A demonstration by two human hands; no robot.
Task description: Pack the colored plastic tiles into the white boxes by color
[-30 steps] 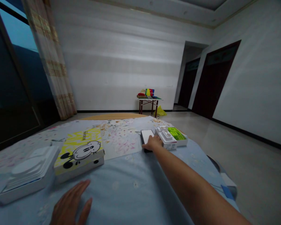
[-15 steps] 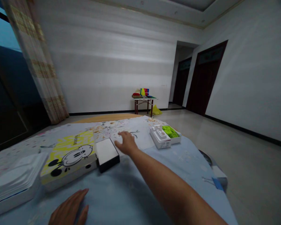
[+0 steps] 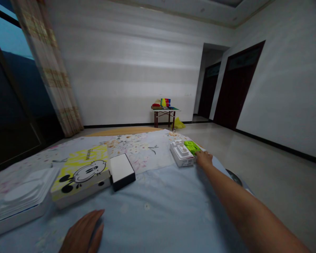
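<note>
My right hand is stretched far out to the right side of the bed and rests on the near end of a white box with a bright green top; its fingers are mostly hidden. Beside it lies a second white box with a raised white pattern. A small black box with a white lid lies next to a flat yellow box with a cartoon animal. My left hand lies flat and open on the light blue bedsheet near me.
A white stack of trays or boxes sits at the left edge of the bed. A flowered cloth covers the far part. A small table with colourful things stands at the back wall, dark doors to the right.
My right hand slid the small black and white box leftwards to the yellow box, let go of it, then reached right to the green-topped box. My left hand stayed put.
</note>
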